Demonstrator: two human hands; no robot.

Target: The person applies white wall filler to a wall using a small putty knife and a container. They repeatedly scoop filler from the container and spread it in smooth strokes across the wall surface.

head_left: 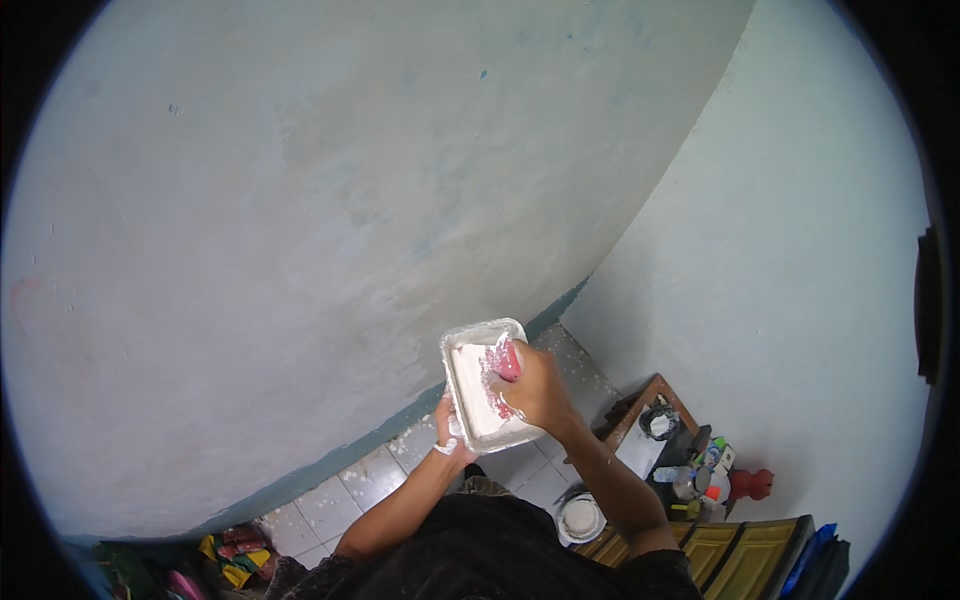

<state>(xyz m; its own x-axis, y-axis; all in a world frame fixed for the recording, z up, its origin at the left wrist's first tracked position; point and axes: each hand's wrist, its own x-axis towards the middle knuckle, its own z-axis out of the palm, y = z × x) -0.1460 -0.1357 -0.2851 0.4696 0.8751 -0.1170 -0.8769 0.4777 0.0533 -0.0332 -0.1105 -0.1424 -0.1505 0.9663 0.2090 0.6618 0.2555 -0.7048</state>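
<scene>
A rectangular white tub with white paint or filler in it is held in front of me, near the wall. My left hand grips the tub at its left side and from below, with white smears on the wrist; some of its fingers are hidden behind the tub. Inside the tub, my right hand is closed around a red tool coated with white. The tool's working end is hidden, so I cannot make out whether it is a brush or a scraper.
A patchy grey-white wall meets a paler wall at a corner. White-spattered floor tiles lie below. At right are a small table, several bottles, a round white-filled container and a wooden cabinet. Colourful bags lie lower left.
</scene>
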